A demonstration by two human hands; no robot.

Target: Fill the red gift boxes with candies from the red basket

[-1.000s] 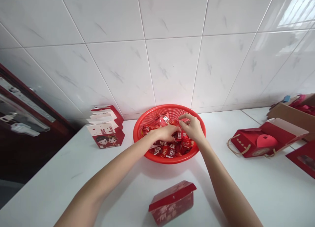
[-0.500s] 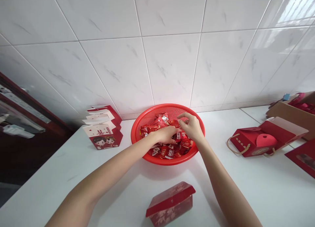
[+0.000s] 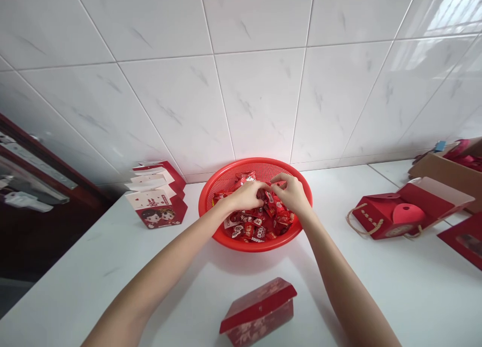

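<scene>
A red plastic basket [image 3: 259,246] with perforated sides holds a heap of red wrapped candies [image 3: 250,230]. My left hand [image 3: 246,195] is over the heap, its thumb and fingers closed around a wrapped candy that is mostly hidden. My right hand [image 3: 291,191] is over the basket's right side, fingers curled in a pinch. Its fingertips meet those of my left hand; whatever lies between them is too small to make out. In front of the basket, between my forearms, a closed red box [image 3: 259,312] lies on the white tabletop.
Flattened red and white printed boxes [image 3: 160,201] stand at left. To the right are a red gift box [image 3: 391,214] with rope handles, a red card piece [image 3: 463,241] and a cardboard carton [image 3: 444,174] with red contents. A tiled wall [image 3: 259,106] rises behind the basket.
My left hand has lifted slightly from the candies and moved up to my right hand, so the fingertips now meet. My right hand has barely shifted.
</scene>
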